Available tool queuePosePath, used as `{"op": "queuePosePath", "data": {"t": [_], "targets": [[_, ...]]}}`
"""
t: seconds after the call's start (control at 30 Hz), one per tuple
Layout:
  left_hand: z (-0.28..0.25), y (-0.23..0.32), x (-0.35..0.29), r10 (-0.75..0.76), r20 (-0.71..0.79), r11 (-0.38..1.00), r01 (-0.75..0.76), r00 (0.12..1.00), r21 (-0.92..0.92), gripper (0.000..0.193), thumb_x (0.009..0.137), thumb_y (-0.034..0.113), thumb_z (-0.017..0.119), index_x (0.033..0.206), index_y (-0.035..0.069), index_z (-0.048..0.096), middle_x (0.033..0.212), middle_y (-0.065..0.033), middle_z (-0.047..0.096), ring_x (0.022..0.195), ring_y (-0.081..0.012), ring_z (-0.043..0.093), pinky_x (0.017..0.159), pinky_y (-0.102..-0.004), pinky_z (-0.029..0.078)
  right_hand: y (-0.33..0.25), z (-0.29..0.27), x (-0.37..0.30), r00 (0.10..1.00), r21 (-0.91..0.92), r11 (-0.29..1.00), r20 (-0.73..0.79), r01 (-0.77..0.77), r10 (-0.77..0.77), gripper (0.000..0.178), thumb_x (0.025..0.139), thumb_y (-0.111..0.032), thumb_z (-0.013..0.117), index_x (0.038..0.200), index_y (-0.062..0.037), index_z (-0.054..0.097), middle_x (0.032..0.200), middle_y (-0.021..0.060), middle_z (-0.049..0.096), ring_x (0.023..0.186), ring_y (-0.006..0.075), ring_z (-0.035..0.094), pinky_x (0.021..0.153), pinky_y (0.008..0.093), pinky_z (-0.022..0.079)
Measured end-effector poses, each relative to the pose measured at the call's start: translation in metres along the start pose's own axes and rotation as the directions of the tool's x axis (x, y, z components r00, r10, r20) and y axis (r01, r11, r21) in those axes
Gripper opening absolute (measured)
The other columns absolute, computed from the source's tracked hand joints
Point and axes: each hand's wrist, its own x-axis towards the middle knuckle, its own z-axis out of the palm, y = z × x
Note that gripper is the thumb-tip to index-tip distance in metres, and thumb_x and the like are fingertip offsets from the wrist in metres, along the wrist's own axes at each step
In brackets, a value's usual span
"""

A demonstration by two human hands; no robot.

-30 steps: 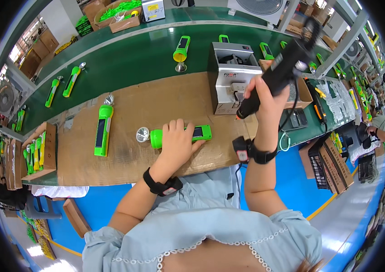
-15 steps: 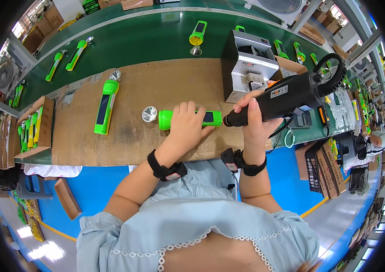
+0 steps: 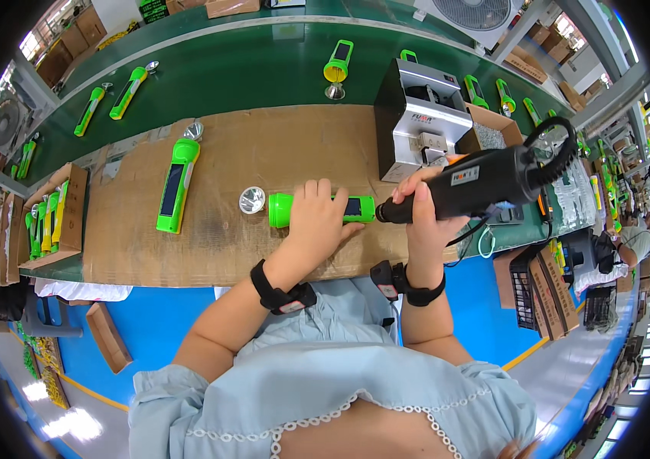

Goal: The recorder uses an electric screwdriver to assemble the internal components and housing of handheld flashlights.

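Note:
My left hand [image 3: 316, 218] is closed over a green flashlight [image 3: 281, 210] lying sideways on the cardboard sheet, its dark panel partly showing. Beside the flashlight's wide end lies a silver reflector [image 3: 252, 200]. In my right hand [image 3: 426, 222] is a black electric screwdriver [image 3: 485, 182], held nearly level and sloping down to the left. Its nose meets the flashlight's narrow end; the bit and any screw are hidden. Another green flashlight [image 3: 177, 187] rests on the cardboard to the left, a reflector [image 3: 193, 131] at its top.
A grey-and-black machine [image 3: 423, 118] stands behind my right hand, next to an open box of small parts [image 3: 491, 136]. More green flashlights [image 3: 338, 61] lie along the green belt [image 3: 256, 76]. A cardboard box [image 3: 72, 222] holding flashlights sits at the left edge.
The screwdriver has dropped slightly and become more level, with its nose now against the flashlight's end. My left hand keeps its hold. The whole view has shifted a little.

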Motion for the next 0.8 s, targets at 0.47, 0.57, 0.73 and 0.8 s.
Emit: {"op": "queuePosePath", "data": {"t": [0.47, 0.57, 0.73, 0.8], "targets": [[0.004, -0.001, 0.001, -0.044, -0.017, 0.998, 0.043, 0.999, -0.036, 0.049, 0.062, 0.040, 0.076, 0.091, 0.004, 0.058, 0.089, -0.0137, 0.050, 0.086, -0.0303, 0.049, 0.075, -0.0409, 0.041, 0.006, -0.003, -0.004, 1.000, -0.037, 0.999, -0.010, 0.011, -0.012, 0.054, 0.085, 0.006, 0.050, 0.131, 0.0006, 0.022, 0.080, 0.0096, 0.056, 0.066, 0.0148, 0.057, 0.065, 0.0293, 0.050], [0.003, -0.002, 0.001, -0.040, -0.039, 0.998, 0.038, 0.998, -0.056, 0.049, 0.062, 0.040, 0.076, 0.091, 0.005, 0.058, 0.089, -0.0136, 0.050, 0.086, -0.0300, 0.049, 0.075, -0.0404, 0.040, 0.011, 0.004, -0.004, 0.999, -0.089, 0.996, -0.042, -0.024, 0.020, 0.048, 0.086, 0.003, 0.052, 0.127, 0.0003, 0.027, 0.077, 0.0109, 0.056, 0.062, 0.0166, 0.056, 0.061, 0.0318, 0.051], [0.001, 0.000, 0.001, -0.061, 0.019, 0.997, 0.062, 0.998, -0.055, 0.049, 0.062, 0.041, 0.076, 0.090, 0.005, 0.057, 0.089, -0.0130, 0.049, 0.086, -0.0294, 0.048, 0.075, -0.0399, 0.039, 0.022, 0.000, 0.001, 0.999, -0.205, 0.979, 0.043, 0.025, -0.016, 0.041, 0.085, 0.003, 0.053, 0.119, 0.0007, 0.031, 0.072, 0.0128, 0.055, 0.056, 0.0194, 0.054, 0.055, 0.0325, 0.051], [0.001, 0.000, 0.002, -0.066, 0.044, 0.996, 0.069, 0.997, -0.053, 0.049, 0.062, 0.041, 0.076, 0.090, 0.006, 0.057, 0.089, -0.0127, 0.049, 0.086, -0.0292, 0.048, 0.075, -0.0398, 0.039, 0.020, 0.002, 0.001, 0.999, -0.169, 0.985, 0.016, -0.025, 0.028, 0.041, 0.084, 0.003, 0.053, 0.119, 0.0007, 0.031, 0.072, 0.0128, 0.055, 0.055, 0.0195, 0.054, 0.054, 0.0320, 0.050]]}}
